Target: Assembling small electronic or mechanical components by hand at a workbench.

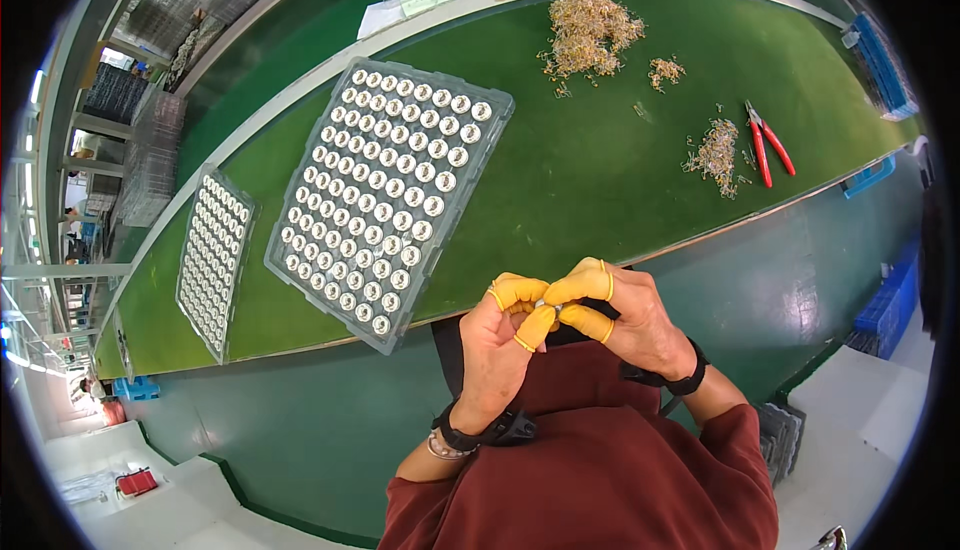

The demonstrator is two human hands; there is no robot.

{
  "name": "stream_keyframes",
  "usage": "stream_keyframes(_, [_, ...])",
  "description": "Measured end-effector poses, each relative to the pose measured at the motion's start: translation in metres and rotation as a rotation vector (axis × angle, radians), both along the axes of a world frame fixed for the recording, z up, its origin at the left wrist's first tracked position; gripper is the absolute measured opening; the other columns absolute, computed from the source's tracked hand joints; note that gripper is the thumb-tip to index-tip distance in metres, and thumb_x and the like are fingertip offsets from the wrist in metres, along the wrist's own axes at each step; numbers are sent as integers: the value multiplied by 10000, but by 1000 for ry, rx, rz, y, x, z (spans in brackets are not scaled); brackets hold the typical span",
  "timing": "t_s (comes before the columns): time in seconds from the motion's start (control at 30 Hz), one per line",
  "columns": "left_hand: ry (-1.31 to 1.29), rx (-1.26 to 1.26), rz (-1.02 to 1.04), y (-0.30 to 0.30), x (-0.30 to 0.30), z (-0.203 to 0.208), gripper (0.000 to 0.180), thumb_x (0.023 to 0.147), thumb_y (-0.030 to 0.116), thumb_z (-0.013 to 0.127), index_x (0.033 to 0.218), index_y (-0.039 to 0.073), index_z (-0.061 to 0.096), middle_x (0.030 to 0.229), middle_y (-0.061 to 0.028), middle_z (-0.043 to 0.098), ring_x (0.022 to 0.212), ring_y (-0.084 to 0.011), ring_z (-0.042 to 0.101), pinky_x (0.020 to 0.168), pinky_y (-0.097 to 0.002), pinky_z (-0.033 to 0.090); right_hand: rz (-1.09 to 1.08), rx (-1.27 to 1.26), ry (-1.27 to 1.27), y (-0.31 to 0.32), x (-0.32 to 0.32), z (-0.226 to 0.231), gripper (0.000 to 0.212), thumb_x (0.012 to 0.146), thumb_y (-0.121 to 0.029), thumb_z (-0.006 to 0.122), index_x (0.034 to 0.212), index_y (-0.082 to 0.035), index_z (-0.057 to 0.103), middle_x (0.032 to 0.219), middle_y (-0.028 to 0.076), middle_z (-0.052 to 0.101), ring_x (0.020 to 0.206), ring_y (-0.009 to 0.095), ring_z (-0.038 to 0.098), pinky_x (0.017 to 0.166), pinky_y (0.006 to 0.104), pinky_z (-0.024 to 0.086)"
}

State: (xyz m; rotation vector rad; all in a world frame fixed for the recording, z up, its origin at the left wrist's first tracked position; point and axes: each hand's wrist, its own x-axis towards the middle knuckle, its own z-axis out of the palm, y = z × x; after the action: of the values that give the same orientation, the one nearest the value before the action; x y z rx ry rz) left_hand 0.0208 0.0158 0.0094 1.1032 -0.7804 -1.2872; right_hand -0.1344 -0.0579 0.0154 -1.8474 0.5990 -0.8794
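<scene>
Just past the table's near edge, my left hand (494, 346) and my right hand (640, 322) meet, yellow finger covers on their thumbs and fingers. Between the fingertips is a small silvery-white part (546, 304), pinched from both sides. The covers hide most of it, so its exact shape cannot be made out. To the left of my hands, a clear plastic tray (488, 162) lies tilted on the green table, filled with rows of round, silvery-white parts (380, 212). Right of them are a small pile of thin bent metal pieces (716, 156) and red-handled pliers (764, 150).
A second filled tray (250, 240) lies farther left. At the back of the green table (570, 170) are a large heap of bent metal pieces (590, 35) and a smaller one (665, 73). Blue bins (880, 65) stand at the right end.
</scene>
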Motion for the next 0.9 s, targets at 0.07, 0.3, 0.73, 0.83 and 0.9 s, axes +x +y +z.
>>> stream_keyframes(0.07, [21, -12, -23, 1, 0, -1, 160, 881, -6, 593, 1036, -34, 571, 936, -46, 559, 750, -102, 584, 552, -200, 447, 34, 4, 12, -3, -2, 4, 227, 817, -9, 664, 1025, -64, 592, 883, 65, 620, 748, 226, 617, 653, 309, 493])
stream_keyframes(0.3, [58, 27, -123, 3, 0, 1, 162, 902, 41, 593, 1050, -12, 556, 937, -6, 556, 758, -58, 572, 568, -176, 411, 151, 33, 38, -11, -9, 10, 230, 774, -64, 715, 981, -64, 612, 840, 73, 639, 716, 255, 616, 631, 322, 484])
stream_keyframes(0.73, [35, 93, -160, 5, -4, 3, 166, 905, 119, 570, 1011, -8, 564, 904, -42, 593, 710, -86, 560, 550, -184, 397, 349, -8, 54, -23, -17, 9, 199, 846, -73, 654, 1009, -32, 548, 875, 118, 626, 771, 323, 612, 645, 377, 482])
stream_keyframes(0.83, [31, 95, -155, 5, -3, 2, 150, 900, 101, 577, 1000, -9, 564, 901, -39, 576, 714, -86, 562, 551, -185, 393, 317, 40, 114, -18, -16, 8, 183, 856, -76, 645, 992, -31, 531, 871, 116, 630, 778, 310, 619, 646, 371, 484])
stream_keyframes(0.9, [35, 9, -155, 7, -3, 2, 113, 906, 20, 560, 1011, -14, 540, 906, -18, 552, 743, -56, 535, 635, -183, 430, 246, 118, 27, -14, -16, 9, 165, 872, -79, 629, 991, -33, 525, 852, 112, 638, 764, 296, 634, 643, 359, 487])
